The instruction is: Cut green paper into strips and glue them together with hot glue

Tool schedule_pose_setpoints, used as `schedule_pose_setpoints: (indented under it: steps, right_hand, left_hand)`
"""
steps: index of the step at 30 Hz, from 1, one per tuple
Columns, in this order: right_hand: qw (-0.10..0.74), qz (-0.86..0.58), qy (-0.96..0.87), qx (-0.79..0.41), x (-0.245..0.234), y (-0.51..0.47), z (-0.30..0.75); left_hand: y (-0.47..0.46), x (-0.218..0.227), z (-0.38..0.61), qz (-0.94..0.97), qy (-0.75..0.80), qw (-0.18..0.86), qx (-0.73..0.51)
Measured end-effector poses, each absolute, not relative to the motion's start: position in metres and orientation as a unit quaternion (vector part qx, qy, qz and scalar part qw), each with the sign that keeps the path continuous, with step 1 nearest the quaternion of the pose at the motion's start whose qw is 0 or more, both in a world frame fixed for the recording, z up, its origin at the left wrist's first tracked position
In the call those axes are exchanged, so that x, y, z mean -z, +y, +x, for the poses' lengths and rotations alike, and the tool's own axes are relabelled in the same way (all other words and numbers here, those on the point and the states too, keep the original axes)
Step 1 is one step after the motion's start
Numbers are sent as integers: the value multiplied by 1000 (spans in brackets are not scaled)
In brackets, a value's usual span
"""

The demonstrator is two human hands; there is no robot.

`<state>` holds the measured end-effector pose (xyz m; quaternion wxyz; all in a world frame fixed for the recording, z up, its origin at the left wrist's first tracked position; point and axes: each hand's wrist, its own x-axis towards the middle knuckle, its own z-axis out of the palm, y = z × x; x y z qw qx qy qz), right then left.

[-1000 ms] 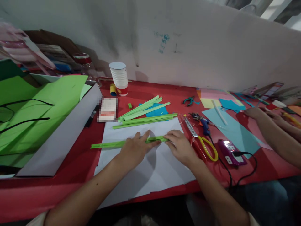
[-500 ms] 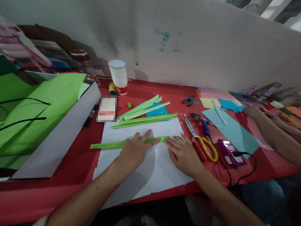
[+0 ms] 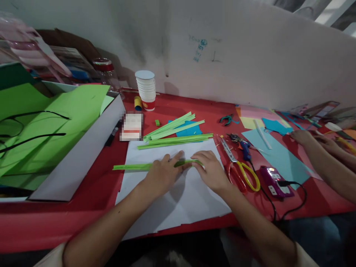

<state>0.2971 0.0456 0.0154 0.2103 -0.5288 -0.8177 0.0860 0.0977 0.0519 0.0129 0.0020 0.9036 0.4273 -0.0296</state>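
Note:
A narrow green paper strip (image 3: 133, 167) lies across a white sheet (image 3: 167, 207); its left end reaches past the sheet. My left hand (image 3: 161, 172) rests over the strip's middle, fingers stretched out and apart, pressing it down. At the strip's right end, my right hand (image 3: 210, 168) has its fingers bent and pinches the paper, which bows slightly up between the two hands. Several more green strips (image 3: 178, 140) lie just beyond, partly over a blue paper piece (image 3: 189, 128).
Scissors (image 3: 247, 176), a glue gun (image 3: 245, 150) and a purple power socket (image 3: 275, 181) lie right. A box (image 3: 80, 155) with green sheets stands left. Stacked paper cups (image 3: 146, 91) stand at the back. Another person's hand (image 3: 302, 137) is at far right.
My right hand has gone from lying flat on the strip to pinching its right end and lifting it a little. My left hand stays on the strip. The view has shifted slightly.

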Motion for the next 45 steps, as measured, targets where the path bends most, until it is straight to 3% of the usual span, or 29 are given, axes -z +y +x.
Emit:
schedule_pose_setpoints:
  steps: [4, 9, 16, 20, 27, 45]
  right_hand:
    - [168, -547, -799, -185, -11, 67, 293]
    - [141, -558, -786, -224, -13, 69, 295]
    - [194, -529, -785, -258, -10, 69, 297]
    - [231, -467, -833, -187, -2, 65, 306]
    - [109, -369, -923, 10, -7, 49, 318]
    - [75, -426, -899, 64, -3, 34, 322]
  left_hand:
    - [53, -4, 85, 902, 429, 25, -48]
    - [54, 3, 80, 857, 488, 101, -131]
    - [56, 2, 81, 836, 499, 143, -176]
    - [55, 0, 79, 860, 476, 80, -168]
    - [47, -8, 69, 924, 361, -31, -120]
    - [47, 1, 51, 901, 404, 75, -137]
